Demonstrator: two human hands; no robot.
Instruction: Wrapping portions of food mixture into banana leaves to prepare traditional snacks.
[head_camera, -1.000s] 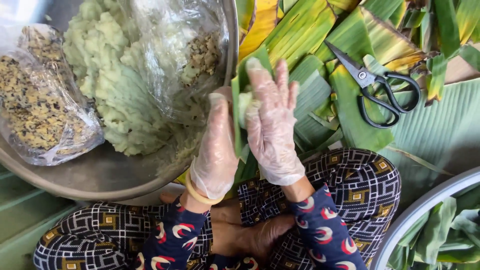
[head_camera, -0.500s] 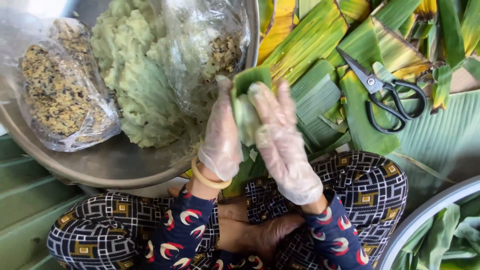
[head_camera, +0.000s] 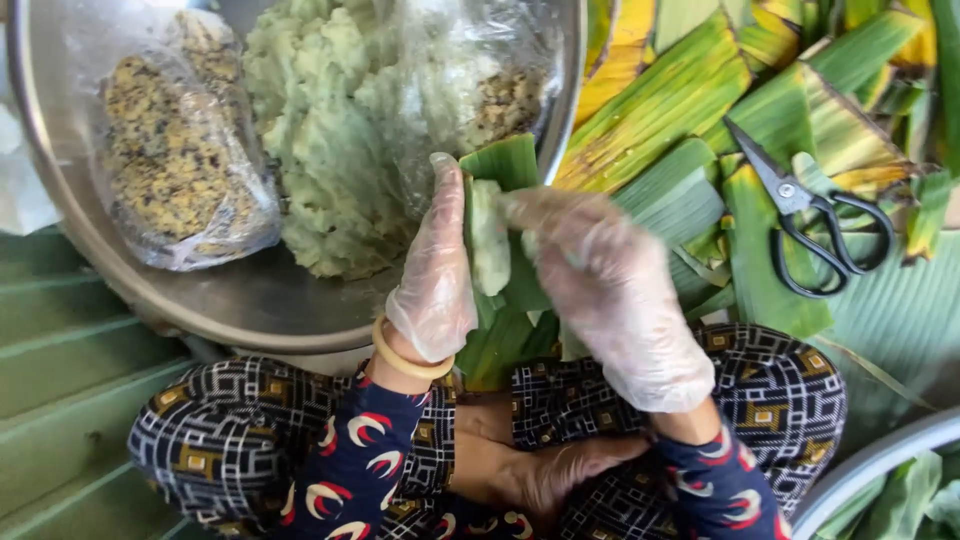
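A pale green strip of dough (head_camera: 489, 236) lies in a folded green banana leaf (head_camera: 508, 260), held between both gloved hands above the lap. The left hand (head_camera: 436, 270), fingers straight and upright, braces the leaf's left side; the right hand (head_camera: 610, 290) curls over its right edge. Behind them, a clear plastic bag of speckled brown filling (head_camera: 175, 170) sits in the round steel basin (head_camera: 250, 300); black-handled scissors (head_camera: 815, 225) lie on leaves to the right

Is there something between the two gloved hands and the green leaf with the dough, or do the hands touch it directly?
Nothing visible stands between. The left hand and the right hand hold the leaf directly through thin clear gloves.
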